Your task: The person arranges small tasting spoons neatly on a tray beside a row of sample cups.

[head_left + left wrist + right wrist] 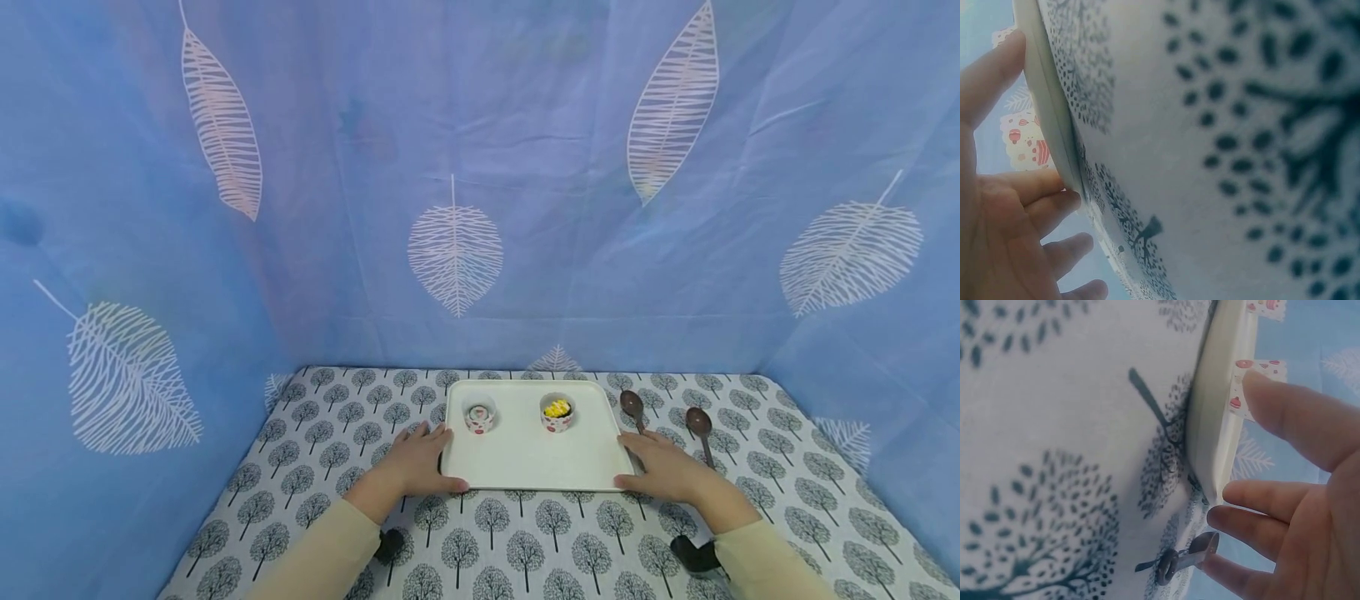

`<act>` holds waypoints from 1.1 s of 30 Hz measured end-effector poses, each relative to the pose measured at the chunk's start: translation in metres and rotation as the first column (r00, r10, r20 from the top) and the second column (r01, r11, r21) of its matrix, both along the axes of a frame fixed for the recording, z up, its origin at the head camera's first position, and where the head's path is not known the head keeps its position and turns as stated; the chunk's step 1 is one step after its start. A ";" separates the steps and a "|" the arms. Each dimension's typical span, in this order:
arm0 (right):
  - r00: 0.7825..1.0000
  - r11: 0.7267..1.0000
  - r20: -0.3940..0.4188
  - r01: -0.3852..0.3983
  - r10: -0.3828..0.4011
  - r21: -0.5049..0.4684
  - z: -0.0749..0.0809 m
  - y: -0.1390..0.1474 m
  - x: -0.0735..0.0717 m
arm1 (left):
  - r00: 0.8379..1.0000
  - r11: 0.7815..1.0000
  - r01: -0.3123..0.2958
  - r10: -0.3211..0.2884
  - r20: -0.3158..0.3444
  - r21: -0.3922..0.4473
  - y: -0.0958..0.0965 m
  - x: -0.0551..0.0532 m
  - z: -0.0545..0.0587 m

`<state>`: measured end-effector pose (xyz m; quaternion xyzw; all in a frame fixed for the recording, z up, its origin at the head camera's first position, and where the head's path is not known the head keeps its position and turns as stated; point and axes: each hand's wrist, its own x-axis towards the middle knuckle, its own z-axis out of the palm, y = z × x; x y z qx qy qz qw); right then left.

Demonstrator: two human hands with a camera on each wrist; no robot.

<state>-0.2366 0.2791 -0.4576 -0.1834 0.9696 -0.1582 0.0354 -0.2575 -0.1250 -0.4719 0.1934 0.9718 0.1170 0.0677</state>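
A white rectangular tray [534, 454] lies on the patterned cloth. On it stand two small printed paper cups: the left cup [479, 414] has a pale swirled piece inside, the right cup [557, 413] yellow bits over something dark. My left hand [417, 463] is at the tray's left end, thumb by the front edge and fingertips [1060, 181] against the rim. At the opposite end my right hand [663, 468] spreads its thumb and fingers [1266, 497] around the corner. Both hands have extended fingers; whether the right fingertips touch the rim I cannot tell.
Two brown spoons [632, 405] [698, 422] lie on the cloth right of the tray, close to my right hand. Black devices [693, 556] show at both wrists. A blue leaf-patterned curtain [525, 167] encloses the table's back and sides.
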 end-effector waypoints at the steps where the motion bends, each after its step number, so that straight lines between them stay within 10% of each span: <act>1: 1.000 1.000 0.002 0.004 -0.004 -0.003 -0.001 0.001 0.000 | 1.000 1.000 0.000 0.000 0.003 -0.001 0.000 0.000 0.000; 33: 0.985 0.977 -0.058 0.154 -0.164 -0.150 0.001 0.011 -0.016 | 1.000 1.000 0.001 0.000 0.028 -0.021 0.001 0.001 0.000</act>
